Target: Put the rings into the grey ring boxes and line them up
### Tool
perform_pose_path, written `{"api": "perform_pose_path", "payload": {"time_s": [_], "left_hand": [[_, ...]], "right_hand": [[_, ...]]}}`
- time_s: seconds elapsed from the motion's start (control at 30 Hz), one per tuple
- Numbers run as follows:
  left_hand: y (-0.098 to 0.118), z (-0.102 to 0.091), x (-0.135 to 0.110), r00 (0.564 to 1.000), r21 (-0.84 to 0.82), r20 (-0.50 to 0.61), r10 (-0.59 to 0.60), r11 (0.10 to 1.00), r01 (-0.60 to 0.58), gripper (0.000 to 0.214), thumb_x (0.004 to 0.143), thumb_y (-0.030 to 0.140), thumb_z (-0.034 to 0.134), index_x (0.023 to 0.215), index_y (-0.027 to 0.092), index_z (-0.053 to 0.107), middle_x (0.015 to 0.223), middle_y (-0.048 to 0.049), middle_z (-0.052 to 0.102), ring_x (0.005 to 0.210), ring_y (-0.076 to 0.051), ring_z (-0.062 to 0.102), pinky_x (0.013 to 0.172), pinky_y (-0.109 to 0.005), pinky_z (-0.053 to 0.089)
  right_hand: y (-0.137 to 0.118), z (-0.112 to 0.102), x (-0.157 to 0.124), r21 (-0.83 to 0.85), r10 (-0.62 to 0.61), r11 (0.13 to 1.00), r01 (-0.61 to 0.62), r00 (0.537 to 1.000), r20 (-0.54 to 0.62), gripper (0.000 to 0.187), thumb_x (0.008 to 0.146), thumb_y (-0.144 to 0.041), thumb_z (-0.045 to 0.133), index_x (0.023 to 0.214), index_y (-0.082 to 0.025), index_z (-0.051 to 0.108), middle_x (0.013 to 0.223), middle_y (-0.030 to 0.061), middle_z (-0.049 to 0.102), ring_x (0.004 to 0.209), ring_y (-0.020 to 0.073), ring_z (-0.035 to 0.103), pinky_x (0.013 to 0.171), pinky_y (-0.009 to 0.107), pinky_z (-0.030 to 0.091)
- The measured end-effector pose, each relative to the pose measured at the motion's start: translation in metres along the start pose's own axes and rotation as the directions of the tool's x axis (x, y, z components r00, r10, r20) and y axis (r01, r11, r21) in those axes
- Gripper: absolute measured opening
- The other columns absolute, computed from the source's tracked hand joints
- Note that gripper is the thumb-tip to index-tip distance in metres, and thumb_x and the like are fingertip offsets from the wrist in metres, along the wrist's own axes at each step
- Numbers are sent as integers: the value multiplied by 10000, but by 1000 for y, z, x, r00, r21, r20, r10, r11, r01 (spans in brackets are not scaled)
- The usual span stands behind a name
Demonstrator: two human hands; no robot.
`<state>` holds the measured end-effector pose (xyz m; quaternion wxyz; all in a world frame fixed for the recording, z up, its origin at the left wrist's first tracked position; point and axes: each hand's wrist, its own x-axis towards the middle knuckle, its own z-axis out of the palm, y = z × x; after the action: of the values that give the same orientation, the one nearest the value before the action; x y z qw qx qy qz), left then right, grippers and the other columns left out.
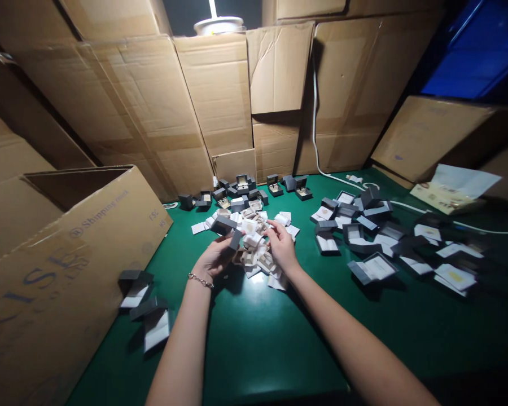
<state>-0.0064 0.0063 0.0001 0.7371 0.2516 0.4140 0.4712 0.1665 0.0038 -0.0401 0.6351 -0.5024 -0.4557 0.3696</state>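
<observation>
Over the green-topped workbench (254, 344) — left hand (214, 259), silver chain bracelet (201, 280) on its wrist, has fingers clamped on a small dark grey jewellery box (224, 225). Right hand (281, 245) has fingers together at a heap of white card inserts (254, 248) — can't tell if pinching anything. Further right lie scattered open grey boxes (355, 237), with corrugated cardboard sheets (211, 96) beyond.

The large cardboard carton (78, 270) on the left is showing most of the legible print: blue capitals spelling "RISE" are running across its side, with "Shipping mark" printed in smaller blue type above them. Near its edge, small letters are appearing to read "FSC", though the angle is making them hard to be sure of. The paper sheet (452, 192) on the right and the leaning cardboard panel (432, 138) are carrying only faint print, too small to read.
</observation>
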Motion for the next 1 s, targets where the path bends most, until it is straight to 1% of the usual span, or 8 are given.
{"api": "perform_pose_path", "payload": {"time_s": [0.13, 0.23, 0.4, 0.53, 0.63, 0.8, 0.93, 1.0], "left_hand": [[-11, 5, -1, 989, 170, 128, -78, 984, 56, 259, 561, 65, 794, 811, 75, 725, 706, -82, 710, 548, -133, 635, 536, -219, 533], [-16, 5, 3, 979, 235, 180, -91, 971, 47, 319, 538, 104, 818, 844, 80, 731, 759, -112, 722, 591, -159, 652, 568, -247, 531], [-17, 3, 8, 993, 192, 109, -51, 981, 29, 298, 609, 143, 781, 896, 96, 717, 812, -120, 724, 638, -188, 668, 581, -287, 546], [-16, 3, 11, 998, 93, -16, 68, 993, -66, 260, 629, 80, 741, 882, 114, 694, 833, -88, 722, 665, -161, 669, 620, -274, 567], [-17, 5, 13, 994, 66, -49, 99, 993, -96, 285, 643, 67, 724, 917, 131, 681, 855, -76, 720, 679, -154, 666, 611, -259, 566], [-23, 10, 17, 989, 57, 21, 146, 988, -146, 318, 646, 75, 722, 951, 145, 661, 901, -66, 717, 705, -161, 667, 635, -280, 572], [-26, 17, 14, 986, 76, 49, 161, 984, -164, 352, 642, 72, 734, 975, 149, 646, 938, -71, 719, 745, -165, 668, 667, -266, 556], [-26, 19, 11, 986, 81, 74, 150, 985, -155, 400, 641, 64, 737, 1018, 150, 632, 959, -77, 717, 759, -168, 668, 683, -265, 549]], "right_hand": [[-6, -1, 0, 42, 0, 999, -6, 989, 149, 359, 750, -457, 581, 927, -172, 710, 768, 43, 700, 724, 197, 625, 641, 310, 503], [-5, -1, 0, 38, 29, 999, -36, 982, 185, 314, 707, -431, 635, 844, -164, 727, 779, 47, 722, 710, 201, 628, 674, 331, 506], [-1, -3, 2, 50, 24, 998, -29, 995, 100, 287, 692, -420, 655, 805, -167, 733, 788, 47, 734, 722, 202, 637, 700, 334, 510], [-3, -4, 2, 52, 40, 998, -42, 999, 35, 351, 700, -429, 645, 912, -160, 722, 750, 45, 710, 631, 180, 612, 589, 305, 501], [-5, -3, 0, 42, 39, 998, -39, 999, 4, 388, 704, -435, 640, 964, -154, 702, 800, 56, 705, 595, 166, 585, 563, 306, 492], [-4, -3, 0, 5, -43, 999, 44, 998, -38, 357, 762, -457, 555, 896, -160, 698, 866, 76, 703, 710, 187, 618, 672, 329, 506], [-3, -7, 3, -5, -49, 999, 49, 996, -70, 475, 767, -406, 556, 1169, -157, 598, 860, 68, 694, 709, 171, 620, 688, 308, 513], [-3, -9, 5, -17, -74, 997, 72, 995, -74, 532, 781, -395, 556, 1253, -152, 544, 952, 88, 692, 822, 184, 632, 754, 316, 513]]}}
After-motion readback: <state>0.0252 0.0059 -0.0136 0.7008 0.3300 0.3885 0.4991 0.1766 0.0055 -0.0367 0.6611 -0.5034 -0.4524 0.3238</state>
